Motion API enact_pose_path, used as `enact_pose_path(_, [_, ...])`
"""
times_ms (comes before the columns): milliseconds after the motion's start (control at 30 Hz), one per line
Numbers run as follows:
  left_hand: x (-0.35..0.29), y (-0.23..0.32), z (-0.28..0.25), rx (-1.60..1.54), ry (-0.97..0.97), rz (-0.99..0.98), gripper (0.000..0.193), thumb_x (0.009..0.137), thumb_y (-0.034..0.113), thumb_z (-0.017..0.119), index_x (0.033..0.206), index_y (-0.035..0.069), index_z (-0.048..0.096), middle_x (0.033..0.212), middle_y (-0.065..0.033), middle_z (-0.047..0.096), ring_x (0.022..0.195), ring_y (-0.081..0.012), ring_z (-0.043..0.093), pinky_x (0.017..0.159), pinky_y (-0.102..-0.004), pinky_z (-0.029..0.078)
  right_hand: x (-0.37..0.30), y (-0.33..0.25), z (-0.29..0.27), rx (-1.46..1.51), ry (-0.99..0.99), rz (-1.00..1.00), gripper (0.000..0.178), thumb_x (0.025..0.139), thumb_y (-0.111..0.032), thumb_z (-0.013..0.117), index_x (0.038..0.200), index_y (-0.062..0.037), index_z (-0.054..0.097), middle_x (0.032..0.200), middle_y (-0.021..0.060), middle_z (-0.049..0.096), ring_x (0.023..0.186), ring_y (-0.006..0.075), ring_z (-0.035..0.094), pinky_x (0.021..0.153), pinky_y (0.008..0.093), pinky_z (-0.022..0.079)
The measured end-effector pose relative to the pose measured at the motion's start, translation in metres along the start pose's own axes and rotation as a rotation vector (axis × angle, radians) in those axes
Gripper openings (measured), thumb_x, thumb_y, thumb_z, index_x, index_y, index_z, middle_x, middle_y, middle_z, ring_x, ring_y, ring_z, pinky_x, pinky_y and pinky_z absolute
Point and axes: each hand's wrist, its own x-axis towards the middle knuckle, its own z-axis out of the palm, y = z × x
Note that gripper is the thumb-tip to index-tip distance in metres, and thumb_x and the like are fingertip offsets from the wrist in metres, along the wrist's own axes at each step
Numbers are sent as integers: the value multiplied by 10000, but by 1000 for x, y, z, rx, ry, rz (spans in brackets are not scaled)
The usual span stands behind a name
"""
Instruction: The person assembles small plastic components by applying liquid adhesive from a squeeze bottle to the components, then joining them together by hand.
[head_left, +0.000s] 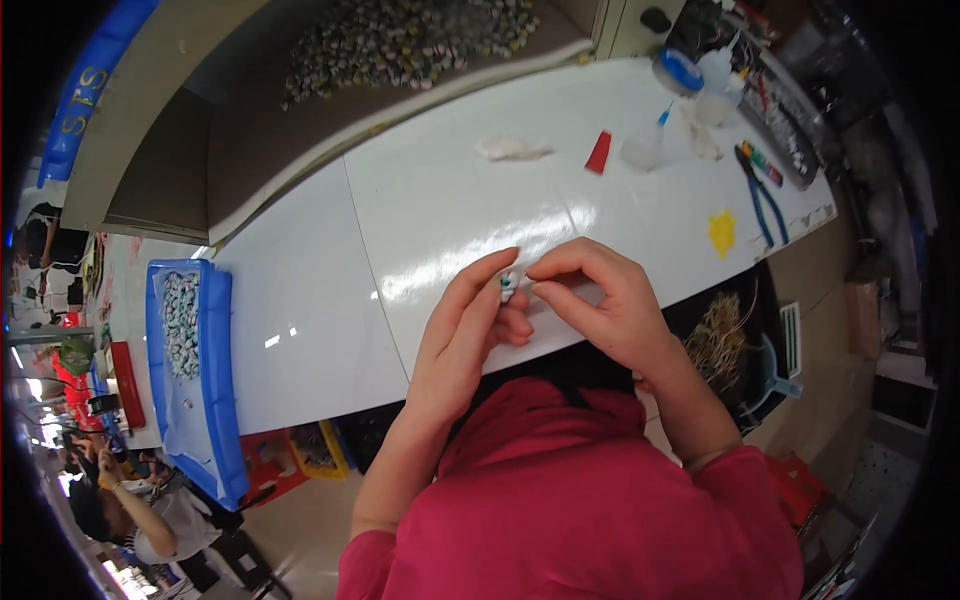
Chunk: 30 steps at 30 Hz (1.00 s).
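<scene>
Over the front part of the white worktable (310, 300), my left hand (450, 345) pinches a small glossy white piece with green and dark marks (509, 287) between thumb and fingers. My right hand (615, 310) comes in from the other side, its thumb and forefinger pressed together right beside the piece. Whatever those right fingertips grip is too small to make out. The remaining left fingers curl beneath the piece.
A blue tray (222, 400) of small pieces stands at left; a shelf at the back bears a heap (400, 50). A crumpled white cloth (513, 149), red tube (598, 152), blue-tipped bottle (642, 150) and pliers (762, 195) lie farther back. Another person (170, 520) is lower left.
</scene>
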Motion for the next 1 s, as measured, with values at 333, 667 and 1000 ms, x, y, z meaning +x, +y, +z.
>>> enact_pose_path(333, [-23,10,-22,-186,13,6,400,973,204,462,1328,26,415,1036,-58,541,877,-90,541,814,-254,454,86,-6,-9,-455,180,-162,166,854,-65,548,999,-32,622,957,112,612,865,253,600,729,309,481])
enact_pose_path(667, [-28,2,-55,-425,-9,-2,382,969,214,475,1296,19,445,1000,-44,556,855,-81,542,795,-237,462,65,-39,35,-169,-185,111,168,863,-127,585,999,-33,616,867,62,595,737,148,556,671,241,442])
enact_pose_path(1000, [-26,-1,-56,-388,-4,-26,338,970,229,472,1220,3,486,979,-33,565,847,-78,542,798,-244,462,33,-38,55,-156,-230,45,96,837,-45,592,930,-39,615,821,56,591,696,142,550,615,241,441])
